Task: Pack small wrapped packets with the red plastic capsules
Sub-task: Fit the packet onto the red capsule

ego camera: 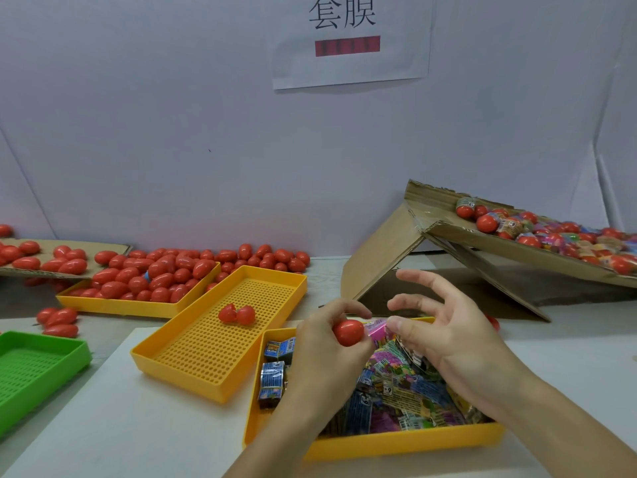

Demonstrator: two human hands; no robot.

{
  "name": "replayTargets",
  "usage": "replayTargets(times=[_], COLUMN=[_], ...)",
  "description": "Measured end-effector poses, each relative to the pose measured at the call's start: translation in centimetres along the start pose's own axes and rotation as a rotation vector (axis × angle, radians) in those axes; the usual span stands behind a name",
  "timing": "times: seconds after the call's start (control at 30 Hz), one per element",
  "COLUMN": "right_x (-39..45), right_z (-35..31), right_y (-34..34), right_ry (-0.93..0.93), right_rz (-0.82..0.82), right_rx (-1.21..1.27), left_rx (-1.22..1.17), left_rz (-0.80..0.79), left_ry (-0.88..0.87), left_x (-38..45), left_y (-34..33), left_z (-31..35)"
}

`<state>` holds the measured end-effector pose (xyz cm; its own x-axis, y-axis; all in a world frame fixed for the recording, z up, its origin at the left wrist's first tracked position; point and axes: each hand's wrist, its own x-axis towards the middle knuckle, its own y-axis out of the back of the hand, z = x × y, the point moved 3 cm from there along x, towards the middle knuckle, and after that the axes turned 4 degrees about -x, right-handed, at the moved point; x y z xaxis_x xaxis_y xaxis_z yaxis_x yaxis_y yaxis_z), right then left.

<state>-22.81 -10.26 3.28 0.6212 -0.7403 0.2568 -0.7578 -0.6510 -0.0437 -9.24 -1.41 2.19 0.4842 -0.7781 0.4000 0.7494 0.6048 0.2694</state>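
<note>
the red capsule (348,332), light, stiff and likely slick, sits above the packet tray (396,443), held in the left hand (324,350) grip; the right hand (444,336) pinches a pink packet (375,327) against it, remaining fingers spread.

Three yellow trays sit on the desk: one heaped with red capsules (162,276), too many to count; one perforated tray (193,360) holding a single opened capsule (237,314), its two halves side by side; and one near tray (396,443) full of wrapped packets (406,388), too many to count. There is one green tray (34,367) at the left edge. Two cardboard pieces show: a flat sheet (103,246) on the left and a propped box (386,250) on the right. One paper sign (348,39) hangs on the wall. Two hands are in view; the left hand (327,343) holds one red capsule (348,332).
</note>
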Motion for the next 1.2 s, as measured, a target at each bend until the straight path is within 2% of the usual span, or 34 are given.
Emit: replayTargets(times=[0.17,0.23,0.4,0.5,0.73,1.07,1.2], right_x=[-0.1,0.0,-0.2,-0.4,-0.6,-0.3,-0.4], right_z=[0.1,0.1,-0.1,-0.4,-0.1,0.3,0.5], right_y=[0.1,0.0,-0.2,-0.5,-1.2,-0.9,-0.9], right_ry=[0.010,0.009,0.011,0.005,-0.108,-0.159,-0.272], right_rz=[0.024,0.032,0.017,-0.018,-0.112,-0.058,-0.098], right_rx=[-0.079,-0.090,-0.126,-0.184,-0.176,-0.179,-0.083], left_rx=[0.119,0.109,-0.121,-0.176,-0.170,-0.130,-0.134], left_rz=[-0.002,0.023,0.068,0.094,0.080,0.035,0.024], left_ry=[-0.143,-0.132,0.010,0.036,0.023,-0.023,-0.007], left_x=[-0.2,-0.2,0.3,0.4,0.3,0.1,0.1], left_y=[-0.1,-0.1,0.4,0.6,0.5,0.1,0.0], left_z=[0.7,0.5,0.0,-0.1,-0.1,0.3,0.1])
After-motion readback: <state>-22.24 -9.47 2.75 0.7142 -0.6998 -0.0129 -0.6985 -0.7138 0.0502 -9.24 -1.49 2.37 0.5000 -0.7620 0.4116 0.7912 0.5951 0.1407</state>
